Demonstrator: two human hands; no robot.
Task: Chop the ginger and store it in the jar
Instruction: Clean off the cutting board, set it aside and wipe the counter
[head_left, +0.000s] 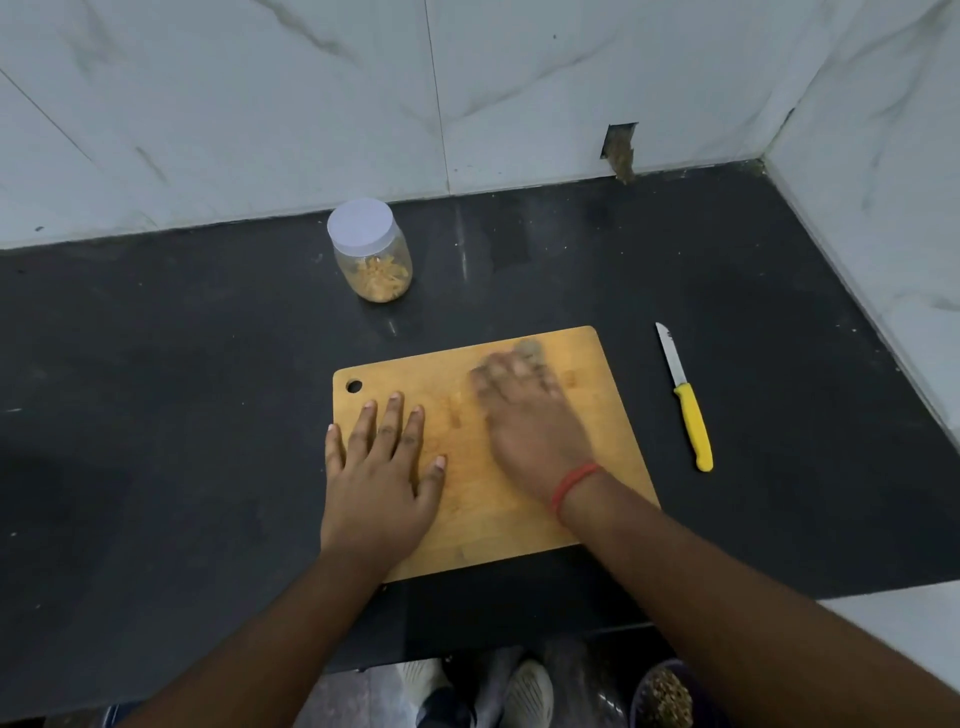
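L hand (382, 475) lies flat, fingers straight & spread, on the rectangular bamboo chopping board (592, 441). R hand (524, 415), blurred, palm down on the board's far side; fingertips at a blurred greyish lump (529, 347), can't tell if gripped. Clear plastic jar w/ white lid (370, 250), yellow ginger pieces (378, 280) inside, stands on black counter (156, 389) beyond the board. Yellow-handled paring knife (684, 399) lies right of board.
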